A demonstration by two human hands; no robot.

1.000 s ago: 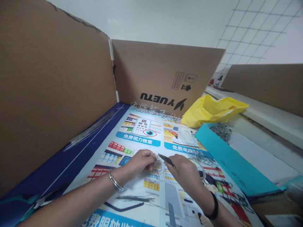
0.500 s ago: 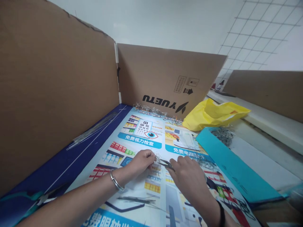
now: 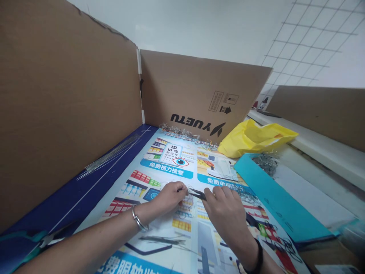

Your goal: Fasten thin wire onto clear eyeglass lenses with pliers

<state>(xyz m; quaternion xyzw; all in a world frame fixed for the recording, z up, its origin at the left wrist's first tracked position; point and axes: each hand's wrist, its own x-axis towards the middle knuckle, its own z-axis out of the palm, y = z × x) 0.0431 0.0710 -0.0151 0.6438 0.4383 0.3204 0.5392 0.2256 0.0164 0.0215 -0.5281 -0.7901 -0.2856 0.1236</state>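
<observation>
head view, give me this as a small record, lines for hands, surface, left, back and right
left hand: pinching thin wire
right hand: gripping pliers, tips close to the left hand
surface: printed poster
left side: thin straight strands
back: upright cardboard panel
right side: yellow bag, teal panel, gray wire tangle

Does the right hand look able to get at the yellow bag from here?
Likely yes: nothing tall appears to stand between the right hand and the yellow bag further back, though the pliers it holds may hinder grasping.
</observation>
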